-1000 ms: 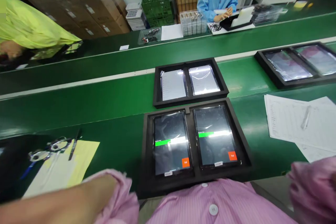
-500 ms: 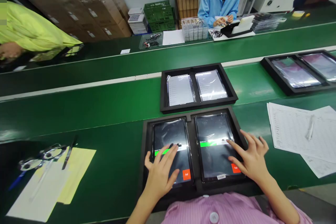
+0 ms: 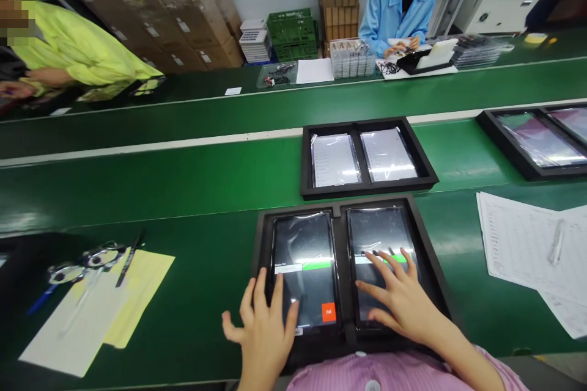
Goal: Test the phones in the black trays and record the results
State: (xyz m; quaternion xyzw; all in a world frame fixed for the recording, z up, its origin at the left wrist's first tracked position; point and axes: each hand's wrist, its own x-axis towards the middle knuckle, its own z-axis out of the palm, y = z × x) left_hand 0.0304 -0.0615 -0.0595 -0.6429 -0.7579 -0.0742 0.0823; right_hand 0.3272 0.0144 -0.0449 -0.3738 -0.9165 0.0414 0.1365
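A black tray (image 3: 340, 256) holds two dark tablets side by side near my body. Over the lower left part of the left tablet (image 3: 312, 293) is my left hand (image 3: 263, 330), fingers spread, holding nothing. That screen shows a green bar on its right half and a red square. My right hand (image 3: 401, 299) is spread over the right tablet (image 3: 378, 229), its fingertips at the white and green bar; it holds nothing. Whether the fingertips touch the glass I cannot tell.
Another black tray (image 3: 367, 190) with two light-screened tablets stands just behind, a third tray (image 3: 509, 146) at right. Papers (image 3: 518, 244) lie right; yellow sheet (image 3: 151, 269), pen and metal-ringed items left. Two people work across the green line.
My left hand has moved left and down on its tablet; my right hand has moved left over its screen. The green bars have shifted to the right halves. The view has shifted slightly.
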